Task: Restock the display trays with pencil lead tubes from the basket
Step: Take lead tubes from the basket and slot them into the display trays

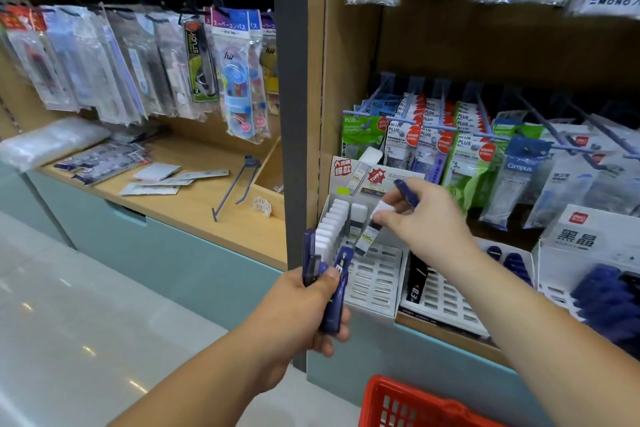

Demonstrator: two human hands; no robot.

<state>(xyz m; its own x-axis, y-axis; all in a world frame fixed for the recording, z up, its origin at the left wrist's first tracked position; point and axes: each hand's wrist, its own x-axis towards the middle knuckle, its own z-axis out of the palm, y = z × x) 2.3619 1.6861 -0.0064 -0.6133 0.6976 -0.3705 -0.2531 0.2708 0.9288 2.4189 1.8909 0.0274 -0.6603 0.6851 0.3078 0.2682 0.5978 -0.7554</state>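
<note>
Pencil lead tubes [333, 222] with white caps stand in a row in the left display tray [375, 282], at the centre of the frame. A second tray [446, 300] stands just beside it. Packets above read PLUS [398, 140] and, once, Campus [519, 166]. At the upper right one reads MONO [611, 2], and a white box [573, 239] at the right edge reads 黑晶. One red basket [408, 406] sits at the lower edge. The left hand [301, 312] grips at least two dark blue tubes [337, 300] - the exact count is unclear. The right hand [427, 218] pinches one white-capped tube [370, 231], marked "100", over the left tray - a blue tube [406, 191] sticks out above its fingers.
</note>
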